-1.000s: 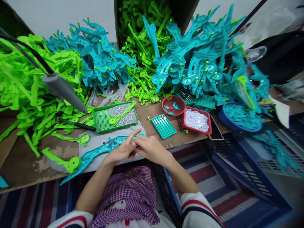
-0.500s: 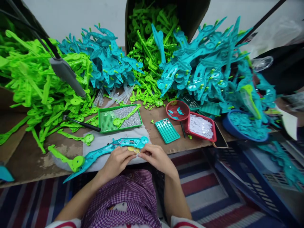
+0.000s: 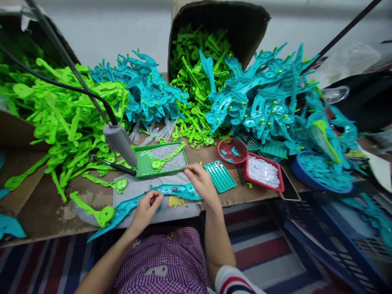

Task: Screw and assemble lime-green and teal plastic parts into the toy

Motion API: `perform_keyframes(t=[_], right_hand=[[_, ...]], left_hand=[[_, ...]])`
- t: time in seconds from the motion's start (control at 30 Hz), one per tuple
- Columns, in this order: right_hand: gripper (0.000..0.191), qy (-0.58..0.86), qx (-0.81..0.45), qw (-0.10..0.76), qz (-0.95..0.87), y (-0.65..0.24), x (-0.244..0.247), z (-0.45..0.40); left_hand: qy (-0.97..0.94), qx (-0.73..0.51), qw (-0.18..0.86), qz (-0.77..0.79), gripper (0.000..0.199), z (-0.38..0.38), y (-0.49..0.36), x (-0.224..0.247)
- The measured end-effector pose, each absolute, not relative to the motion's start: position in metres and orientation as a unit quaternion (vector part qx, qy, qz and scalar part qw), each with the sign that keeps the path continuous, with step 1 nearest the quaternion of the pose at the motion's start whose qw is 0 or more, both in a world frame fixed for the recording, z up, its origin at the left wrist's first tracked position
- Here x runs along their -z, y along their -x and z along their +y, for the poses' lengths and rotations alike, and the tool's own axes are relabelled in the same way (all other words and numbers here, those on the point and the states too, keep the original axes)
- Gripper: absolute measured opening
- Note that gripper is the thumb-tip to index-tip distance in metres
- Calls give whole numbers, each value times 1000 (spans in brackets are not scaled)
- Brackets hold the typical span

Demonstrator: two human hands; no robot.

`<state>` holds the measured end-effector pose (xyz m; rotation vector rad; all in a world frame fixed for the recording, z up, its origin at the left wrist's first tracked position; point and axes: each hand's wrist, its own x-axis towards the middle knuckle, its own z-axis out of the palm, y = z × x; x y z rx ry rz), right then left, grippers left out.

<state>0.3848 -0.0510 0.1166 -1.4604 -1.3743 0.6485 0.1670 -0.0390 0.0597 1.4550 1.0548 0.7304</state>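
A long teal plastic part (image 3: 128, 206) with thin wires and a small component inside lies aslant on a grey cloth (image 3: 191, 209) with a yellow cartoon print. My left hand (image 3: 147, 209) is over the middle of that part, its fingers pinched together; what they hold is too small to name. My right hand (image 3: 200, 181) is raised above the part's right end, near the lower right corner of a green tray (image 3: 143, 176) of small metal pieces. Thumb and forefinger of that hand come close together, and whether something is between them is unclear.
Heaps of green parts (image 3: 58, 106) and teal parts (image 3: 260, 94) line the back. A grey electric screwdriver (image 3: 119, 143) hangs at the left, over a black-handled tool (image 3: 114, 164). At the right are a teal tray (image 3: 220, 176), a red basket (image 3: 265, 173) and a blue bowl (image 3: 324, 173).
My hands, close together over the cloth before, have separated; the right has gone up toward the green tray. The view has shifted, and the screwdriver hangs nearer the green tray.
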Motion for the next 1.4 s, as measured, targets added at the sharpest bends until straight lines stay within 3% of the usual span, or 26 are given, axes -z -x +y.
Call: perform_keyframes(t=[0.1,0.23,0.3,0.5,0.6,0.73,0.87,1.07,1.23,1.4], right_hand=[[26,621,-235,490,-565,-406,-112,-12],[28,740,-176,281,-586,-432,-97,56],[33,769,-153,226,-578,-444,-91,83],[53,847,-98,209,-479,-482,-85,120],[45,863,-109,191,-454,-500,-79,112],[17,856,-153,179,-461,-517,-77,97],[15,840,-199,218,-455,-519,-81,83],[21,732,-355,466,-347,-500,-91,51],[28,708,-379,502,-320,-490,-101,26],[30,694,-424,500,-298,-477,-91,0]], left_hand=[[-601,-323,577,449,40,-41,-172,-59],[-580,-344,567,473,42,-43,-168,-57],[-575,-350,557,486,41,-47,-163,-54],[-619,-336,522,481,36,-58,-152,-51],[-643,-323,503,479,34,-57,-149,-51],[-648,-302,515,474,36,-48,-152,-49],[-652,-302,525,455,35,-43,-164,-51],[-661,-297,524,447,29,-53,-172,-52],[-657,-318,515,450,26,-47,-174,-63],[-623,-439,453,462,28,-15,-203,-92]])
